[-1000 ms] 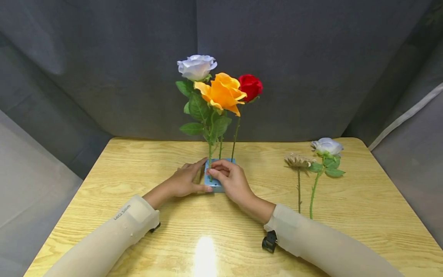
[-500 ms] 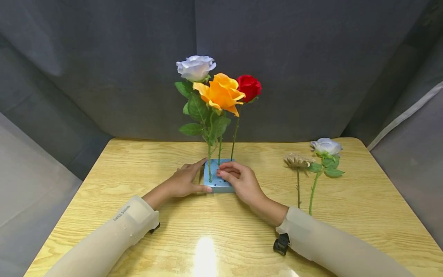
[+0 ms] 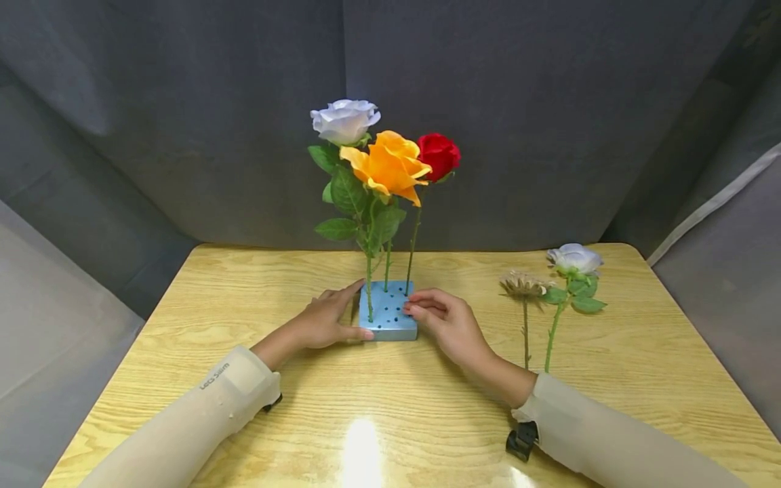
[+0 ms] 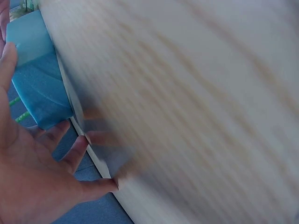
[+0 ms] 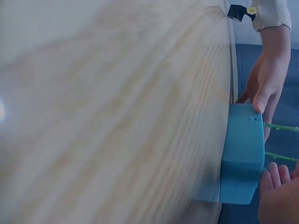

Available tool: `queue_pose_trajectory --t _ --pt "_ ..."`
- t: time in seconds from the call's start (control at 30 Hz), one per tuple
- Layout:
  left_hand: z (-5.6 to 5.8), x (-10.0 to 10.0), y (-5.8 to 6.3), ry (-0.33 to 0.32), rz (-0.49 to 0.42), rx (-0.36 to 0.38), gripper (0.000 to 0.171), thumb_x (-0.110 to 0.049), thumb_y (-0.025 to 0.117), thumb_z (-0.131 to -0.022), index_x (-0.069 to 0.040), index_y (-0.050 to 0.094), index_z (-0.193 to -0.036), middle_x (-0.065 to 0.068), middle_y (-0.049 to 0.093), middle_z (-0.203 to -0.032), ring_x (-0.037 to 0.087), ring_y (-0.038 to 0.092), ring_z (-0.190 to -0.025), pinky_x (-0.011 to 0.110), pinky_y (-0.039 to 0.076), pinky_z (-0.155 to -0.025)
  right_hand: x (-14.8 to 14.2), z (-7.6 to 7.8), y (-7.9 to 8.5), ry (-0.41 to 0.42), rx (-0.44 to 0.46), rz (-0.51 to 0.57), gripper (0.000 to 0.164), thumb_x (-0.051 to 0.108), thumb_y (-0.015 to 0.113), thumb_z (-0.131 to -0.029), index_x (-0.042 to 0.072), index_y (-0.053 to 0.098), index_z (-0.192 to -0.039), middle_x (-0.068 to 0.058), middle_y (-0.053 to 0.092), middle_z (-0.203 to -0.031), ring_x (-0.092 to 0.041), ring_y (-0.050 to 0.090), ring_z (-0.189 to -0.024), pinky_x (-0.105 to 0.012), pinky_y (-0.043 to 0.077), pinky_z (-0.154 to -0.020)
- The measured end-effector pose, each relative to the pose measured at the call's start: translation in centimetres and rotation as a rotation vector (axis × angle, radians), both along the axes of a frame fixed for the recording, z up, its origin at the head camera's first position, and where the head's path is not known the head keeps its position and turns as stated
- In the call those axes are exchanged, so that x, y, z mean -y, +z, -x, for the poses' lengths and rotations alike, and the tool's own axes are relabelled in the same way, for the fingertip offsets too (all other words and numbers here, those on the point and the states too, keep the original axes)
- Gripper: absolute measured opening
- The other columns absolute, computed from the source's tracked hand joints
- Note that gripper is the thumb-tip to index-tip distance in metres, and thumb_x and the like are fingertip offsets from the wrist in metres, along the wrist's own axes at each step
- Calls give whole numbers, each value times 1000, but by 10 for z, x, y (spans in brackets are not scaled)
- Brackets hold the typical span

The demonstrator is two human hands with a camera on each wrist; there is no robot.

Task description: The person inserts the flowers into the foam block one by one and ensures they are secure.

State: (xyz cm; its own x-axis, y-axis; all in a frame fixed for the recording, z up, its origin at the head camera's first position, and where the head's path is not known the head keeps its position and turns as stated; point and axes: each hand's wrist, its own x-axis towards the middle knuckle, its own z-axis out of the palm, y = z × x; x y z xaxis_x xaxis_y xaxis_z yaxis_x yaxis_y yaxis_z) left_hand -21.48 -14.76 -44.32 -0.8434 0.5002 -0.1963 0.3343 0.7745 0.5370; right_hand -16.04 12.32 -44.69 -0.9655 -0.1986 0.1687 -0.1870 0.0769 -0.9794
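Note:
A light-blue block with holes in its top (image 3: 390,330) sits on the table. Three artificial roses stand in it: an orange rose (image 3: 390,165) at the front left, a white rose (image 3: 344,123) behind, and a red rose (image 3: 438,156) at the back right. My left hand (image 3: 326,320) holds the block's left side, thumb at the front corner and index finger at the back corner. In the left wrist view, its other fingers (image 4: 77,154) spread beside the block. My right hand (image 3: 448,325) has nothing in it; its loosely bent fingertips are at the block's right edge.
On the table's right side lie a dried-looking beige flower (image 3: 525,285) and another white rose (image 3: 575,259) with green leaves. The wooden table (image 3: 317,434) runs back to a dark grey curtain (image 3: 518,122).
My right hand has moved off the orange rose's stem and to the right, uncovering the block's holes. The left hand stays on the block, and the roses stand almost unchanged.

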Motion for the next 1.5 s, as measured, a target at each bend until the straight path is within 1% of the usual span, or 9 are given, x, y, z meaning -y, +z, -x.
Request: queue_pose_trajectory --t 0.2,0.37,0.43,0.53,0.8,0.93,1.1,1.4,1.5 --pt "-1 1 1 -9 1 -5 113 -71 70 -85 -30 6 -168 7 24 -170 40 17 -156 77 9 -116 -13 -6 0 -20 6 -5 29 5 67 -100 -9 65 -126 -27 70 -119 -33 70 -114 -40 56 -96" --pt "-1 1 0 -11 3 -4 112 -71 69 -85 -30 6 -168 6 24 -170 40 17 -156 77 9 -116 -24 -12 4 -28 4 -14 28 4 67 -100 -7 65 -125 -29 67 -123 -42 66 -117 -40 56 -98" --pt "-1 2 0 -13 3 -5 112 -71 69 -85 -30 6 -168 6 24 -170 41 17 -156 77 9 -116 -29 -14 5 -31 1 -25 29 6 67 -101 -6 65 -126 -29 67 -124 -41 66 -117 -39 56 -98" --pt "0 2 0 -16 6 -7 113 -71 69 -85 -29 5 -168 6 23 -171 41 17 -156 76 9 -117 -37 -16 4 -37 -2 -40 30 9 66 -102 -5 65 -128 -28 67 -126 -37 67 -118 -38 56 -97" --pt "1 2 -1 -20 5 5 112 -72 68 -86 -32 4 -168 6 22 -171 41 16 -156 76 8 -117 -60 -23 -1 -66 -18 -89 32 14 67 -102 -1 65 -130 -23 67 -126 -14 70 -113 -33 57 -96" --pt "1 2 0 -19 5 4 112 -73 68 -85 -34 2 -167 6 22 -171 40 16 -156 76 10 -117 -71 -28 0 -91 -33 -107 34 15 67 -102 -2 63 -131 -27 66 -127 -8 69 -112 -26 56 -95" --pt "2 2 0 -19 8 4 111 -73 68 -85 -36 2 -167 5 22 -171 40 16 -156 76 11 -117 -82 -35 1 -120 -33 -98 34 8 67 -101 -8 61 -131 -31 63 -128 -7 69 -112 -20 54 -94" --pt "1 2 -2 -24 -3 11 112 -71 68 -86 -30 4 -168 7 22 -171 42 15 -156 76 8 -117 -105 -47 -2 -159 -36 -123 36 11 66 -102 -6 61 -133 -4 70 -124 -6 68 -114 -21 54 -94" --pt "2 3 -2 -27 0 10 111 -71 68 -87 -31 2 -168 7 21 -171 42 15 -156 76 8 -117 -111 -52 0 -173 -18 -126 37 13 66 -102 -6 60 -134 0 69 -124 -6 68 -113 -21 54 -94"
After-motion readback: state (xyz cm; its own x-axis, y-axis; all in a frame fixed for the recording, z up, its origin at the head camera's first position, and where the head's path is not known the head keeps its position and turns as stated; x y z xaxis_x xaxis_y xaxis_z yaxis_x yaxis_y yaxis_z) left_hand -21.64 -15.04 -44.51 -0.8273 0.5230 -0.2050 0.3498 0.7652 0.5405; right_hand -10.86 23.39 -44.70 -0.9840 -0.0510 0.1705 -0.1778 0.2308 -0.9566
